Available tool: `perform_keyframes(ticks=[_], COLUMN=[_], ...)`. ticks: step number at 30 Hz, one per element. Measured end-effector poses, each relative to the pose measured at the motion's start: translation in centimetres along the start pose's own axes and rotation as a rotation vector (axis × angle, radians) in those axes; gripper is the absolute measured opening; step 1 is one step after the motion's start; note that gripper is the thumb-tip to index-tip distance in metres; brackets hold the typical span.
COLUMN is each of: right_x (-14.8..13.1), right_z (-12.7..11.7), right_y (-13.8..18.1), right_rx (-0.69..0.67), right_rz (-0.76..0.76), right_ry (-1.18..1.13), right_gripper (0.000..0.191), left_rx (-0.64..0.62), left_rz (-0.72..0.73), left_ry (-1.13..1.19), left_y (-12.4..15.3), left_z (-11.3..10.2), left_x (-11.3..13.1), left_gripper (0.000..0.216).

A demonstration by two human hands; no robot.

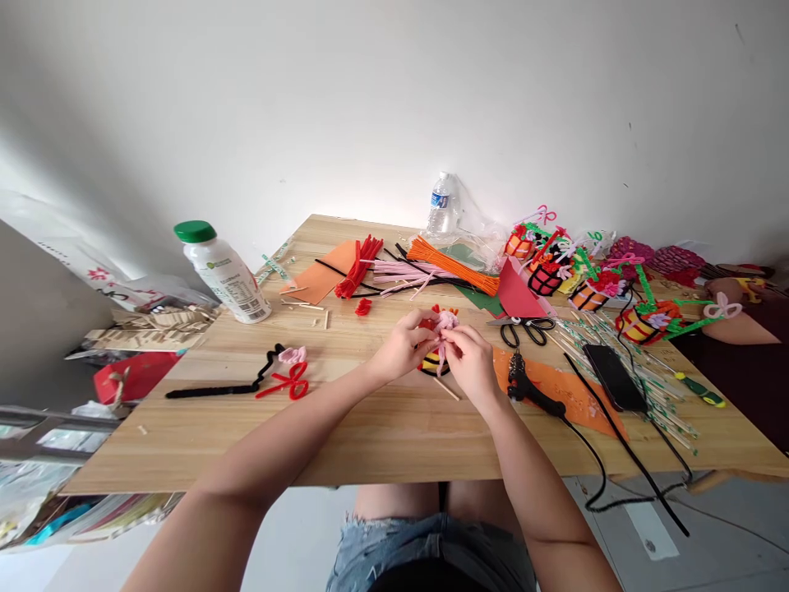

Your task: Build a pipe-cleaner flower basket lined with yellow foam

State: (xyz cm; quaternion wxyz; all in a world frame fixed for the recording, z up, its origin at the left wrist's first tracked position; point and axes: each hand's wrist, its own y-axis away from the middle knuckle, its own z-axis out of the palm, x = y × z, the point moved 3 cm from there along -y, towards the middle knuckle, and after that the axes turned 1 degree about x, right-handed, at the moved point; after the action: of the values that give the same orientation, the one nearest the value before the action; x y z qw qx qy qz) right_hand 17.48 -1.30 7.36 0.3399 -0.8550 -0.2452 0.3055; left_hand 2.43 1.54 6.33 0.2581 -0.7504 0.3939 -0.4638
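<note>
Both my hands meet over the middle of the wooden table (246,444). My left hand (403,345) and my right hand (469,360) are closed in a pinch on a small pipe-cleaner craft (439,341), pink on top with a yellow, black and red basket part below. A thin wooden stick (446,388) lies just under my hands. Behind the craft sit loose red pipe-cleaner pieces (445,312).
A black glue gun (530,390) with its cord lies right of my hands on orange paper (573,395), with scissors (523,329) and a phone (613,376) nearby. Pipe-cleaner bundles (431,267), a white bottle (222,273), a water bottle (441,202), finished baskets (555,263). Another person's arm (733,325) rests at right.
</note>
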Motion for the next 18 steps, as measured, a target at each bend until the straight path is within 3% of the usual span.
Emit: perform_keyframes(ticks=[12,18], right_x=[0.17,0.14], right_z=[-0.11,-0.29], right_y=[0.58,0.70], right_rx=[-0.054,-0.080], right_rz=[-0.084,-0.080], right_ry=[0.009,-0.006], right_gripper=[0.033,0.036], left_rx=[0.057,-0.099], left_rz=[0.036,0.122], left_ry=[-0.042,-0.024], left_y=[0.69,0.93], left_z=[0.53,-0.15], left_x=[-0.62,-0.88], left_gripper=[0.016,0.036])
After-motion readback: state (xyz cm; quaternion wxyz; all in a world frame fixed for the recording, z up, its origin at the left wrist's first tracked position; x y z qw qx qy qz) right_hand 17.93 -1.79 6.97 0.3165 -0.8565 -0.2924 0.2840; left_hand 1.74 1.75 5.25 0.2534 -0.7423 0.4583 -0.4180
